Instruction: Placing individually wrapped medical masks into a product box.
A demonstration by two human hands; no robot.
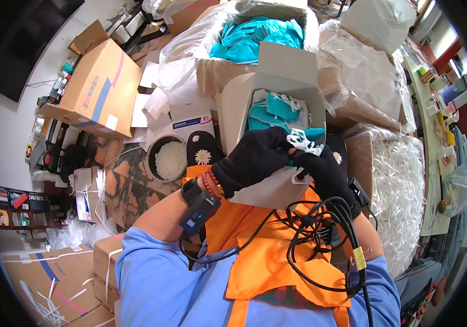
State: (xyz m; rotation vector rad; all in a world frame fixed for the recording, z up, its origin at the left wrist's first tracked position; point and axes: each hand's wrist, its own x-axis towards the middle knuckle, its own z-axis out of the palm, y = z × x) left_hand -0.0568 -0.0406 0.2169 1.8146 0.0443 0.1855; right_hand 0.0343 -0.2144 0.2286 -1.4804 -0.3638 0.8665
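Over the near end of an open white carton (277, 54), both my black-gloved hands are close together with their fingers pinched. My left hand (255, 159) and my right hand (323, 170) grip a bunch of white elastic loops (305, 143) between them. A teal edge shows just behind the loops; whether it belongs to the held piece, I cannot tell. Inside the carton lie several teal folded pieces (269, 115) with white loops, which look like face masks. My fingertips partly hide the loops.
Beyond the carton, a plastic-lined box (206, 71) holds a heap of teal pieces (260, 38). At right stands a box of white elastic strips (399, 201). A round tub of white bits (170, 159) is at left. Black cables (348, 240) hang by my right forearm. Cardboard boxes (100, 82) stand left.
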